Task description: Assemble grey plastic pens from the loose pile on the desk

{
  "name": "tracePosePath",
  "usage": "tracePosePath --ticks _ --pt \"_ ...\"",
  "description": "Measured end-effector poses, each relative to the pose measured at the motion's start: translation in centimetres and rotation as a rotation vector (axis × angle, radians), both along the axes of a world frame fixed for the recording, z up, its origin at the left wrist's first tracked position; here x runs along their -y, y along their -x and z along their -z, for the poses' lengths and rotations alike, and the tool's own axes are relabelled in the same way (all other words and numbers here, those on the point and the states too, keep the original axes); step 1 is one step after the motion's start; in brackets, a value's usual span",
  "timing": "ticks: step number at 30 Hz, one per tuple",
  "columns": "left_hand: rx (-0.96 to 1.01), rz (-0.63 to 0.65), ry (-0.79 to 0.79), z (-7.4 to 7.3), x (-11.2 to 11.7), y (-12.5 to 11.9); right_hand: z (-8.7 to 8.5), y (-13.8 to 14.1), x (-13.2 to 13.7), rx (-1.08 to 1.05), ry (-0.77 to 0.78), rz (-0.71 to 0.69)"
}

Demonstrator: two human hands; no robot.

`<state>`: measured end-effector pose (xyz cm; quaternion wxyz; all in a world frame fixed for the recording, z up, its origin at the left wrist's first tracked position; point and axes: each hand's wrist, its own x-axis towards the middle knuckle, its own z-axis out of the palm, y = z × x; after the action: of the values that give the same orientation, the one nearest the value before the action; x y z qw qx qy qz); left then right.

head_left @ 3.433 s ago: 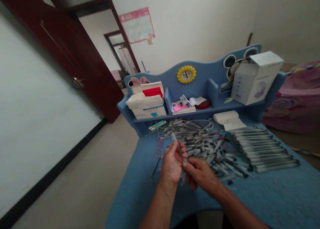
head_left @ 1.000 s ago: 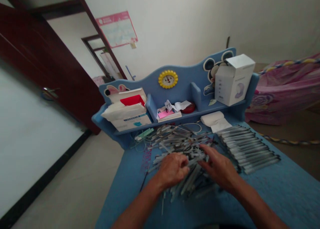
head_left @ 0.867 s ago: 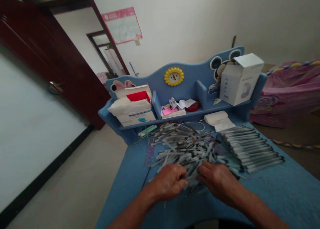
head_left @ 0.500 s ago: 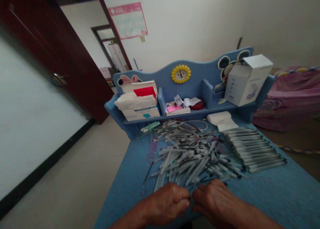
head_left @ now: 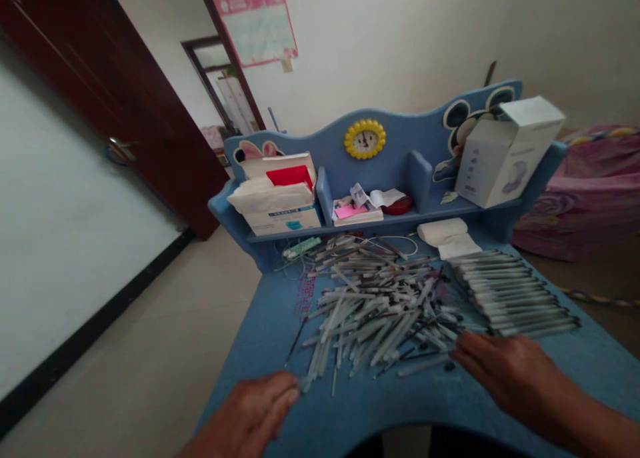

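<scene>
A loose heap of grey pen barrels and parts (head_left: 380,311) lies in the middle of the blue desk (head_left: 575,391). To its right several finished pens (head_left: 510,291) lie side by side in a neat row. My left hand (head_left: 250,415) rests flat at the desk's near left edge, fingers stretched toward the heap's lower left end, holding nothing. My right hand (head_left: 505,371) lies flat and open at the heap's lower right edge, its fingertips touching loose pen parts. A thin dark refill (head_left: 296,338) lies apart, left of the heap.
The desk's blue back shelf (head_left: 380,225) carries tissue boxes (head_left: 280,198), papers, a red dish and an open white carton (head_left: 505,155). A folded white cloth (head_left: 445,235) lies under it. Bare floor and a dark door are at left, pink bedding (head_left: 595,198) at right.
Both hands were together at the heap's near edge half a second ago. They have since spread apart, the left toward the desk's left corner, the right toward the row of pens.
</scene>
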<state>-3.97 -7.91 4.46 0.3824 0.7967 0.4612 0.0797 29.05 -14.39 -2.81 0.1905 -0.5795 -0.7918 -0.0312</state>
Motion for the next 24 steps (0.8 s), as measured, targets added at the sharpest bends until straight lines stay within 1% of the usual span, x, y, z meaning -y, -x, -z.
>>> tracePosePath --ticks 1,2,3,5,8,10,12,13,14,15,17,20,22,24 --pt "0.028 -0.055 0.079 -0.2 -0.6 -0.3 0.4 -0.7 -1.2 0.003 0.042 0.067" --pt "0.073 -0.11 0.163 -0.1 -1.2 -0.9 0.8 -1.2 -2.5 0.009 0.087 0.108" --pt "0.138 -0.193 0.23 0.2 -1.7 -1.7 1.2 -1.4 -3.8 0.019 0.118 0.138" --pt "0.326 -0.376 0.328 1.3 -2.5 -3.4 1.7 -1.3 -6.2 0.042 0.149 0.188" --pt "0.657 -0.536 0.45 3.0 -3.5 -5.8 1.7 -0.1 -8.2 0.022 0.153 0.253" --pt "0.866 -0.586 0.51 3.7 -4.1 -7.0 1.4 1.3 -8.2 -0.094 0.115 0.291" --pt "1.054 -0.615 0.527 4.1 -4.6 -8.1 0.9 3.3 -7.3 -0.305 0.107 0.239" --pt "1.136 -0.627 0.525 4.2 -4.7 -8.7 0.6 4.5 -6.7 -0.433 0.141 0.154" --pt "1.207 -0.637 0.521 4.3 -4.9 -9.3 0.4 5.8 -6.1 -0.55 0.224 0.035" --pt "1.265 -0.645 0.522 4.4 -5.0 -9.9 0.2 7.1 -5.5 -0.658 0.291 -0.042" --pt "1.347 -0.656 0.532 4.5 -5.0 -11.0 0.1 9.3 -4.7 -0.851 0.4 -0.117" --pt "1.412 -0.675 0.529 4.8 -4.8 -12.1 0.4 11.4 -4.4 -1.076 0.521 -0.095" --pt "1.443 -0.696 0.502 5.0 -4.7 -12.4 0.8 11.9 -4.5 -1.176 0.584 -0.071" --pt "1.47 -0.717 0.471 5.1 -4.5 -12.5 1.2 12.1 -4.6 -1.241 0.61 -0.052"
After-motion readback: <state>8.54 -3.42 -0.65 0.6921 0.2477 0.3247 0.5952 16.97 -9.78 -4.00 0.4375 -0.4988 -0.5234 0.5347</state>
